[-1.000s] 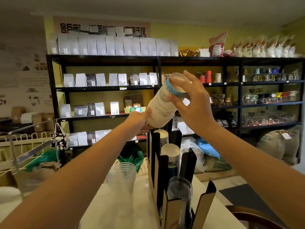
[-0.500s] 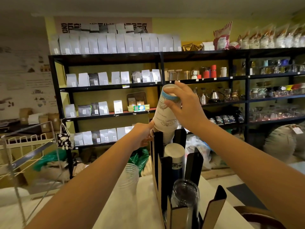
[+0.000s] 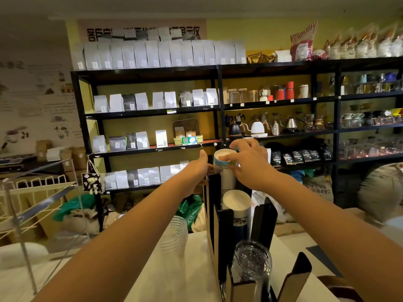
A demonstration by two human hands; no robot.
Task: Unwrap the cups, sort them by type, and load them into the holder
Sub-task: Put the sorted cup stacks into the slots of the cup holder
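At far slot of cardboard holder (image 3: 210, 216): 1 stack of paper cups (image 3: 225, 168), upside down, white base uppermost, blue band beneath the rim of the base, lower part sunk between black dividers.
Over that stack: right hand (image 3: 248, 164), fingers curled round the top of the cups, thumb across the white base; gripping.
Left of the stack, at the holder's far edge: left hand (image 3: 197, 168), thumb raised; fingers hidden behind the holder, so hold or no hold could not be told.
Next slot nearer than the stack: 1 second paper cup stack (image 3: 236, 205), white base up, dark blue print lower down.
Nearest slot of the holder: 1 clear plastic cup stack (image 3: 251, 261), upside down.
Left of the holder, on white counter (image 3: 174, 277): 1 loose stack of clear cups (image 3: 175, 233), blurred.
Behind the holder, across the room: black shelving (image 3: 219, 101) carrying white pouches, kettles, jars.
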